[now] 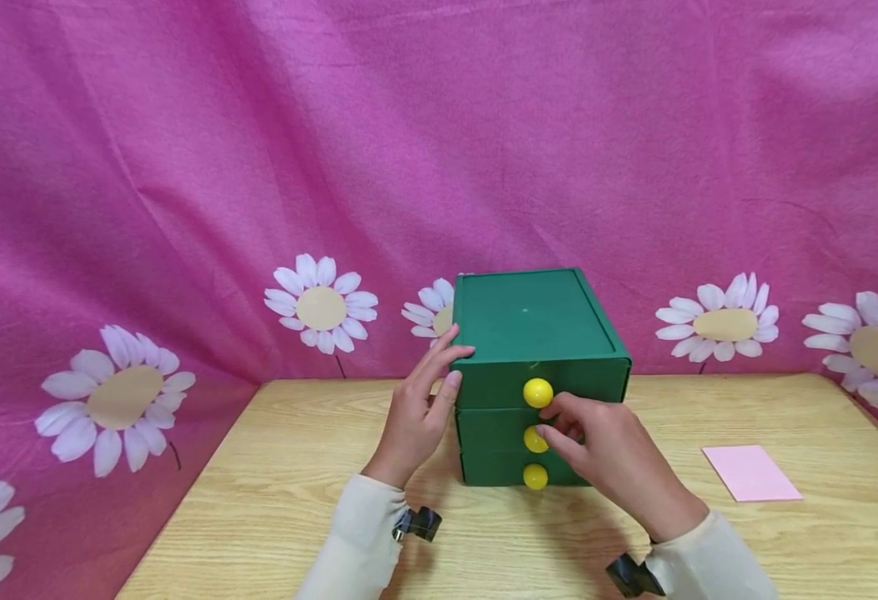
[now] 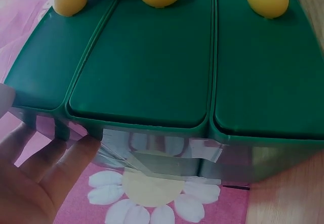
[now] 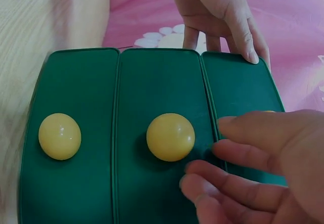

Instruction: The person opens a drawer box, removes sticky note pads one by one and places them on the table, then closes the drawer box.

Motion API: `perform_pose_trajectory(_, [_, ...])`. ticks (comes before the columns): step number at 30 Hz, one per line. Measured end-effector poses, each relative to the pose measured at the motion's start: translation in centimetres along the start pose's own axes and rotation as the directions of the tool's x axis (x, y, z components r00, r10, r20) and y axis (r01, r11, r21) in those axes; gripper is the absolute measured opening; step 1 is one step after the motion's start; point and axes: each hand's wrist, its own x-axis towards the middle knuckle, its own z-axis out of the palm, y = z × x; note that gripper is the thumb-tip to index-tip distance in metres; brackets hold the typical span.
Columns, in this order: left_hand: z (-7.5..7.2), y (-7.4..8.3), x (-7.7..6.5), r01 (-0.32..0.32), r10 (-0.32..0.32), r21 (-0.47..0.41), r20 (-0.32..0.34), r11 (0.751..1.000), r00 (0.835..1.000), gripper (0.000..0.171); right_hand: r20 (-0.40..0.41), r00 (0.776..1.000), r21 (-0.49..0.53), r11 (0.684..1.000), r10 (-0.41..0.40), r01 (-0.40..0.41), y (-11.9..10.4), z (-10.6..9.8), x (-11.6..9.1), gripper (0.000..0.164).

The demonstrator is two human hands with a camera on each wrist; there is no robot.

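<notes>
A green three-drawer box (image 1: 524, 321) with a round yellow knob on each drawer stands on the table. My left hand (image 1: 412, 421) rests against its upper left side, the thumb at the front edge and the other fingers along the side wall. In front of the drawers, my right hand (image 1: 622, 450) has its fingers loosely bent between the top knob (image 1: 538, 392) and the middle knob (image 1: 534, 439). The right wrist view shows the middle knob (image 3: 170, 137) standing apart from those fingers, while the hand mostly covers the top one. Below them is the bottom knob (image 1: 535, 477).
A pink square of paper (image 1: 752, 473) lies on the wooden table (image 1: 258, 492), right of the box. Behind the table hangs a pink cloth (image 1: 439, 150) printed with white flowers. Clear tape (image 2: 152, 168) shows along the box's left side.
</notes>
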Motion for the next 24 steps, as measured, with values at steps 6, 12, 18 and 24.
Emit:
perform_pose_trajectory(6, [0.4, -2.3, -0.2, 0.001, -0.001, 0.009, 0.014, 1.000, 1.000, 0.032, 0.059, 0.998, 0.001, 1.000, 0.007, -0.007, 0.3, 0.2, 0.0, 0.014])
perform_pose_trajectory(12, [0.3, -2.6, -0.2, 0.007, -0.007, 0.009, 0.033, 1.000, 0.999, 0.032, 0.095, 0.995, -0.003, 1.000, 0.009, -0.009, 0.5, 0.6, 0.0, 0.016])
perform_pose_trajectory(18, [0.3, -1.5, -0.1, -0.007, 0.006, 0.009, 0.011, 1.000, 1.000, 0.032, 0.102, 0.995, -0.001, 1.000, -0.001, 0.001, 0.5, 0.7, 0.0, 0.017])
perform_pose_trajectory(24, [-0.2, 0.7, 0.2, -0.007, 0.007, 0.005, 0.002, 1.000, 1.000, 0.031, 0.103, 0.994, 0.004, 1.000, -0.023, 0.022, 0.5, 0.8, 0.0, 0.017])
